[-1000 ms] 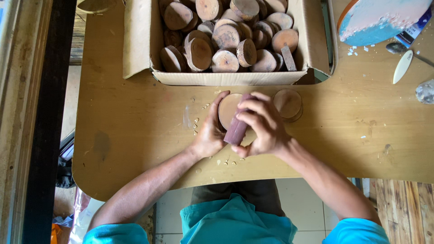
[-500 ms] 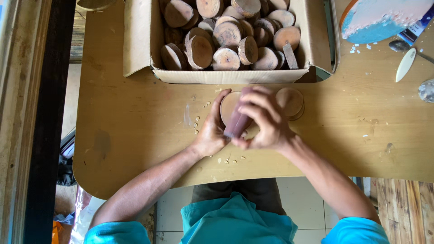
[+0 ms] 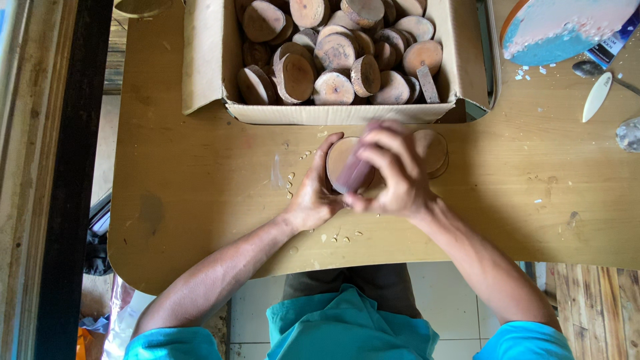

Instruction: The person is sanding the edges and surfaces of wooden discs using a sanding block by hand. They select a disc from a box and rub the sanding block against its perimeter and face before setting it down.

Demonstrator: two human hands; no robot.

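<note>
So, just below the cardboard box [image 3: 340, 112], the left hand [image 3: 312, 197] steadies a wood slice [image 3: 339, 157] on the table [image 3: 200, 200]; right hand [image 3: 393, 175], grip clamped, holds a brown block [image 3: 357, 175].

A round wooden slice [image 3: 338, 160], pale-faced with a dark bark rim, lies flat on the desk [image 3: 200, 193]. A reddish-brown block [image 3: 357, 175], blurred, rests slanted across it.

Furniture: light-brown wooden table [image 3: 200, 200], rounded corners, scuffed top | Floor: pale tiles [image 3: 453, 313] under the table, wooden planks [image 3: 593, 307] at lower right | Left side: dark vertical beam [image 3: 70, 187] beside a pale wooden frame [image 3: 20, 167] | Light: even, soft daylight
</note>
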